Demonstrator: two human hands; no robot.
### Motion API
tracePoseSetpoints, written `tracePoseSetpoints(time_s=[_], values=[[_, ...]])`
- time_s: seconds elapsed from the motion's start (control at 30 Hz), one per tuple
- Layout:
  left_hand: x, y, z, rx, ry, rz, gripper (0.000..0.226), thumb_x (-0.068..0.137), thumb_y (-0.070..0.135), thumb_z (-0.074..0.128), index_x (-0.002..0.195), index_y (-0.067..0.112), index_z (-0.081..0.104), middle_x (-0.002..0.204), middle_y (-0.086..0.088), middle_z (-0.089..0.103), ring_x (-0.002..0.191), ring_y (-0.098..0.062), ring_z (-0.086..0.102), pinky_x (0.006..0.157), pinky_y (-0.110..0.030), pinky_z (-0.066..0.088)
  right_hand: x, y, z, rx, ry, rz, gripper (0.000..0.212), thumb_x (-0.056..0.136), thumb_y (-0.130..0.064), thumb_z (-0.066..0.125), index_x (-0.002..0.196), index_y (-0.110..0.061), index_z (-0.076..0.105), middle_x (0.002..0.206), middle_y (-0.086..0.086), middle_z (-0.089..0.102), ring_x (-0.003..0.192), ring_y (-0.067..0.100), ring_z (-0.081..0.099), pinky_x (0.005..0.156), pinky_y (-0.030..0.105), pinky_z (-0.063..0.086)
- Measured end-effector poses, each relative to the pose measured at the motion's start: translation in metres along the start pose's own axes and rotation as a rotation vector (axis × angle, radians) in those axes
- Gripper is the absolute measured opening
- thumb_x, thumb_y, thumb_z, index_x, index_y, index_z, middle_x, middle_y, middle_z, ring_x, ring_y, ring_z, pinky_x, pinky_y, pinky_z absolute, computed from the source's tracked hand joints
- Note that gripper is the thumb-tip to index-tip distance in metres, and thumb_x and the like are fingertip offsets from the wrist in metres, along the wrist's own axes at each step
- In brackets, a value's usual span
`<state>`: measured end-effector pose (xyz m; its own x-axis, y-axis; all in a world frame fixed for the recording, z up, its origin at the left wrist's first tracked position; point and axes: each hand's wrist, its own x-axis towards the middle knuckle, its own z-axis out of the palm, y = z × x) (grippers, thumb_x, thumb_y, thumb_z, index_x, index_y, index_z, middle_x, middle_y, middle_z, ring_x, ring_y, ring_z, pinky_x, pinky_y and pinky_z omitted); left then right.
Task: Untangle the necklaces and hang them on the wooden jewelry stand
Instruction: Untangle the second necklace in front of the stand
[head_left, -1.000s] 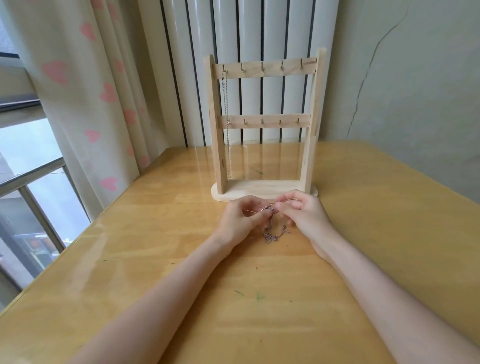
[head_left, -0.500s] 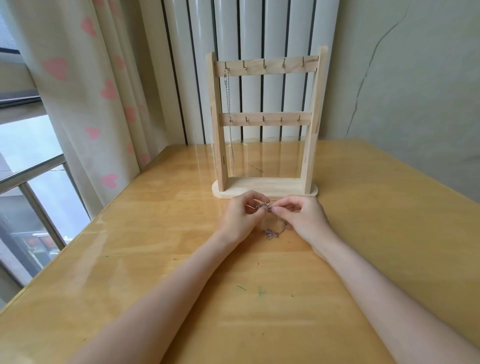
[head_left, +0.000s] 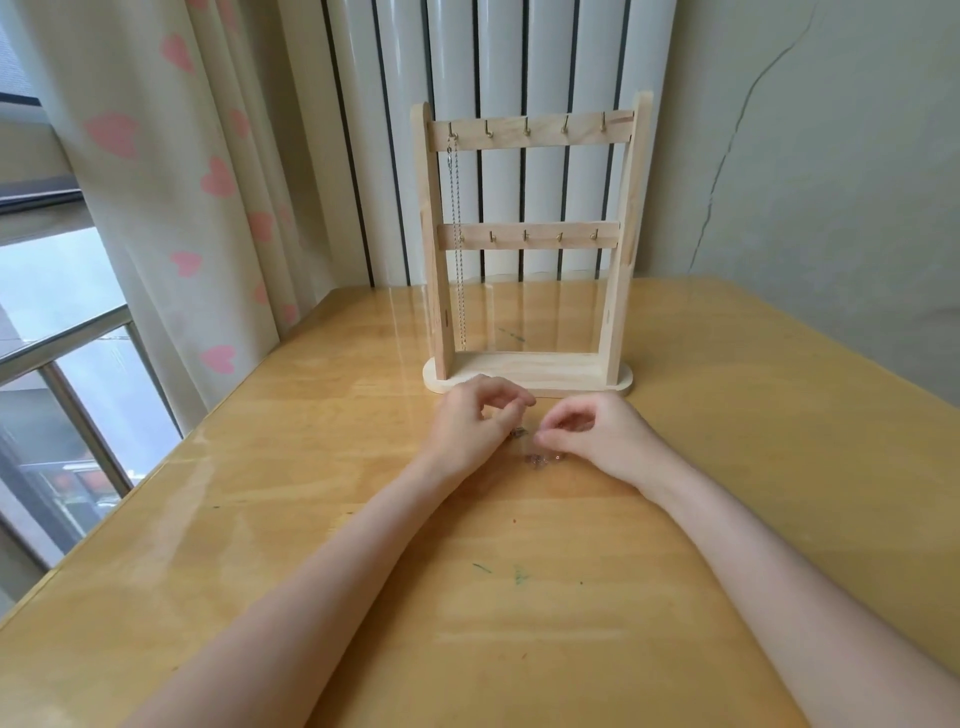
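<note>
A wooden jewelry stand (head_left: 528, 373) with two hook rails stands at the back of the table. One silver chain necklace (head_left: 456, 244) hangs from the leftmost top hook. Just in front of the stand's base, a small tangle of necklaces (head_left: 540, 457) lies on the table. My left hand (head_left: 475, 420) and my right hand (head_left: 597, 434) sit on either side of it. Both pinch parts of the chain between thumb and fingers, lifted slightly above the heap; the piece between the fingertips is blurred.
The wooden table (head_left: 519, 597) carries small green marks near its middle. A curtain with pink hearts (head_left: 171, 182) and a window (head_left: 62, 364) are on the left. A white radiator (head_left: 498, 67) and a cracked wall (head_left: 805, 156) stand behind.
My hands have moved slightly apart and lowered toward the table; the tangle now lies lower between them. The view has tilted a little.
</note>
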<state>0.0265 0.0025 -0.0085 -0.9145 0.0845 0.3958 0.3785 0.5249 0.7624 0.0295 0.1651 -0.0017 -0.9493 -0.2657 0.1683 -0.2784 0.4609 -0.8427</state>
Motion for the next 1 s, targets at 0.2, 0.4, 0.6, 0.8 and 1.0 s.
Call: tracePoseSetpoints(time_s=[0.2, 0.4, 0.6, 0.8, 1.0], values=[[-0.003, 0.010, 0.006, -0.337, -0.112, -0.043, 0.010, 0.088, 0.007, 0.061, 0.097, 0.008, 0.066, 0.091, 0.001, 0.067, 0.081, -0.003, 0.062, 0.073, -0.017, 0.051, -0.002, -0.003, -0.003, 0.423, 0.134, 0.057, 0.007, 0.080, -0.004, 0.068, 0.086, -0.004, 0.065, 0.074, 0.004, 0.068, 0.064, 0.009, 0.057, 0.050, 0.013, 0.040], [-0.005, 0.008, 0.006, -0.320, -0.261, -0.052, 0.016, 0.085, -0.003, 0.061, 0.094, 0.011, 0.060, 0.082, -0.003, 0.068, 0.073, -0.003, 0.064, 0.073, -0.021, 0.054, -0.001, -0.006, -0.006, 0.577, 0.158, 0.009, 0.007, 0.085, -0.003, 0.062, 0.083, -0.009, 0.058, 0.069, 0.009, 0.067, 0.056, 0.012, 0.052, 0.052, 0.019, 0.040], [-0.006, 0.011, 0.001, -0.527, -0.246, -0.174, 0.014, 0.091, 0.003, 0.055, 0.091, 0.014, 0.063, 0.074, 0.001, 0.068, 0.075, -0.006, 0.064, 0.080, -0.020, 0.050, -0.001, -0.005, -0.008, 0.741, 0.182, 0.055, 0.009, 0.090, -0.001, 0.054, 0.087, -0.009, 0.056, 0.065, 0.003, 0.061, 0.058, 0.013, 0.055, 0.053, 0.020, 0.043], [-0.005, 0.011, 0.007, -0.508, -0.213, -0.166, 0.015, 0.091, 0.003, 0.055, 0.100, 0.012, 0.062, 0.094, -0.001, 0.061, 0.086, -0.013, 0.062, 0.080, -0.021, 0.054, -0.002, -0.010, -0.007, 0.750, 0.107, 0.044, 0.012, 0.092, 0.001, 0.048, 0.095, -0.007, 0.057, 0.065, 0.005, 0.055, 0.057, 0.015, 0.052, 0.051, 0.022, 0.039], [-0.005, 0.006, 0.011, -0.323, -0.246, -0.094, 0.014, 0.087, 0.003, 0.061, 0.083, 0.017, 0.065, 0.070, 0.006, 0.066, 0.059, -0.002, 0.060, 0.073, -0.022, 0.051, -0.001, -0.014, -0.005, 0.759, 0.063, -0.007, 0.013, 0.092, 0.000, 0.049, 0.094, -0.007, 0.060, 0.067, 0.004, 0.059, 0.065, 0.014, 0.055, 0.056, 0.021, 0.041]])
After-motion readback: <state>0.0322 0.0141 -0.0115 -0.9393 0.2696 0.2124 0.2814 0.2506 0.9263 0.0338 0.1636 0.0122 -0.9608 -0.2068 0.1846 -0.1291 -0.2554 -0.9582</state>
